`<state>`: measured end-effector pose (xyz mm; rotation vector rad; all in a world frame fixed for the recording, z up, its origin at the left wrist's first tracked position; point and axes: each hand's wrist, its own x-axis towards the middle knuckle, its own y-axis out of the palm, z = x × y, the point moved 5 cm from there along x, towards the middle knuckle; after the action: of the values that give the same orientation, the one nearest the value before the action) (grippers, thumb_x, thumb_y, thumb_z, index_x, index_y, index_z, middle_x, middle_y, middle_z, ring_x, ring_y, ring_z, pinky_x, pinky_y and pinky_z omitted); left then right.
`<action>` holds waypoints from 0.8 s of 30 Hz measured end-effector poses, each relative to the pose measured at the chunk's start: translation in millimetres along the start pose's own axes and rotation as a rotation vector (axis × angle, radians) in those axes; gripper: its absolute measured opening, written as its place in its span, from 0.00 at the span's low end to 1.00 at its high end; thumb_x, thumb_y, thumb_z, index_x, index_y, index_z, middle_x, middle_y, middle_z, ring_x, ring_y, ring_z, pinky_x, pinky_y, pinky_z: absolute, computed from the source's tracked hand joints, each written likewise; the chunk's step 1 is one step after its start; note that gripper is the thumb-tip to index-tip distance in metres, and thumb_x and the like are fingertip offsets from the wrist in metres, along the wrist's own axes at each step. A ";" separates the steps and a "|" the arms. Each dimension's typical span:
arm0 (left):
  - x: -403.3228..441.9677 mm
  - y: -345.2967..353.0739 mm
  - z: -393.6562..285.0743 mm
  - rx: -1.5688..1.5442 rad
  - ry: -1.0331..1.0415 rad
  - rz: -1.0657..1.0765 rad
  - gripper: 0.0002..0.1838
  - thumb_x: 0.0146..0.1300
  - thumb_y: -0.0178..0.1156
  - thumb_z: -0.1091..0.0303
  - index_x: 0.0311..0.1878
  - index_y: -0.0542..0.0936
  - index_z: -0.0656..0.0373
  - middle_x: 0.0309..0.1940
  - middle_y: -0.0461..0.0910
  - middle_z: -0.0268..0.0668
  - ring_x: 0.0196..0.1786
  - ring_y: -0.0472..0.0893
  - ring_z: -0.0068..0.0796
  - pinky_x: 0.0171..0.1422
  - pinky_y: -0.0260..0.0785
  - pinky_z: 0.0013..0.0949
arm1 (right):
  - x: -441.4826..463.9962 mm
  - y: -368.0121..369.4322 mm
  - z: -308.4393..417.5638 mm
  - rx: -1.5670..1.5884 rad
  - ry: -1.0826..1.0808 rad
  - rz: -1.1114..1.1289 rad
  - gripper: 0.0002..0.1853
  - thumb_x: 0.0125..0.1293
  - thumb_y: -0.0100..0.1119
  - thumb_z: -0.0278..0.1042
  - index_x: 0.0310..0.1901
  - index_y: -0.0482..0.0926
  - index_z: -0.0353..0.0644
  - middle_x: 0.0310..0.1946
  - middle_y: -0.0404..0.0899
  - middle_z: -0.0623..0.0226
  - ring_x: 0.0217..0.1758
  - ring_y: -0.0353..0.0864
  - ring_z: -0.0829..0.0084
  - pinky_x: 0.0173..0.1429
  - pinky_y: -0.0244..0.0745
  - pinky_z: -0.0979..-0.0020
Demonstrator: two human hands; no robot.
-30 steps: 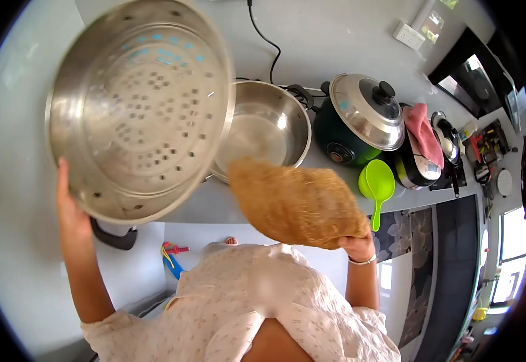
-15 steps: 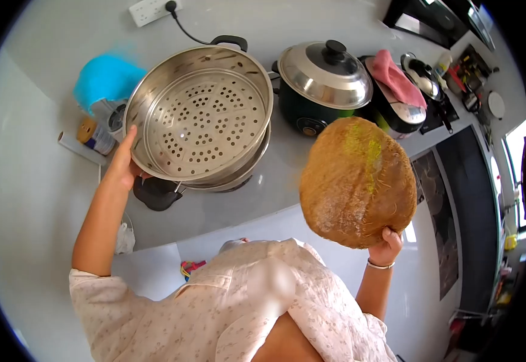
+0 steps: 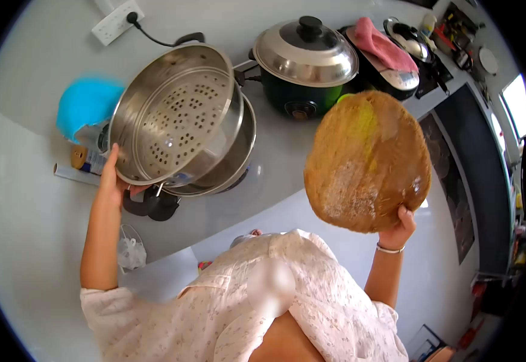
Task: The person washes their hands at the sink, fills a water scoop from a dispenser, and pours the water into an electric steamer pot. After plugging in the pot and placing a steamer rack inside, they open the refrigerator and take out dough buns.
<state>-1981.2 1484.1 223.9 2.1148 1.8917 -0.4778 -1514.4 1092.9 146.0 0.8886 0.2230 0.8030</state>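
Note:
My left hand point(image 3: 113, 181) grips the near left rim of a perforated steel steamer basket point(image 3: 178, 123), thumb on the rim. The basket is tilted up on its left side, partly over a steel pot point(image 3: 239, 163) on the counter. Black handles show by my fingers. My right hand point(image 3: 400, 226) is closed on the lower right edge of a large, flat, roundish brown slab point(image 3: 365, 163), thumb on its face. The slab has a yellow-green streak, a whitish patch and a wet-looking shine; its material I cannot make out. It is held up in front of the counter.
A lidded cooker point(image 3: 305, 60) stands at the back of the grey counter point(image 3: 275, 157). Right of it, a pink cloth point(image 3: 383, 45) lies over another appliance. A blue object point(image 3: 85, 105) and jar point(image 3: 82, 158) are at left. A white plastic bag point(image 3: 131, 252) hangs below.
The steamer basket has tipped further to the right, exposing more of the pot beneath. My right hand has brought the slab slightly right and up. The camera view has shifted too.

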 end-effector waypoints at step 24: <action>14.2 -53.8 9.0 -0.028 0.013 -0.013 0.36 0.61 0.55 0.35 0.62 0.71 0.54 0.56 0.76 0.42 0.53 0.79 0.42 0.41 0.78 0.49 | -2.6 5.8 -5.7 -0.219 0.095 -0.069 0.30 0.57 0.52 0.21 0.64 0.64 0.33 0.61 0.71 0.56 0.64 0.71 0.60 0.67 0.66 0.60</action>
<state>-2033.9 1499.5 211.0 2.0939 1.9094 -0.4386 -1522.1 1096.7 146.5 0.6347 0.2425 0.7898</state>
